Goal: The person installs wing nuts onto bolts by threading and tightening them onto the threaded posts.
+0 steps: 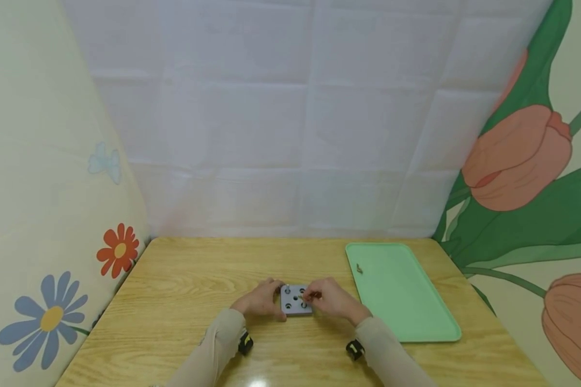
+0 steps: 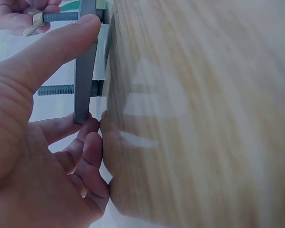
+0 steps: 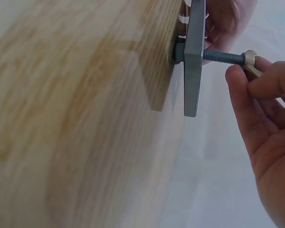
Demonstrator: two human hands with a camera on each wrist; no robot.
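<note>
A grey square plate (image 1: pixel 296 291) with holes stands a little off the table on bolt heads, threaded shanks pointing up. My left hand (image 1: pixel 263 299) grips its left side, thumb and fingers at the edges. On the right, my right hand (image 1: pixel 335 299) pinches a brass-coloured wing nut (image 3: pixel 250 59) between thumb and fingers. The wing nut sits at the top end of one bolt (image 3: pixel 223 57), well above the plate. Another bolt (image 2: pixel 57 89) rises with its thread bare in the left wrist view.
To the right lies a light green tray (image 1: pixel 406 293), with a small brass-coloured piece (image 1: pixel 359 268) near its left rim. The wood-grain table (image 1: pixel 198 269) ends at a white cloth (image 1: pixel 290 134) behind, and flowered panels flank both sides.
</note>
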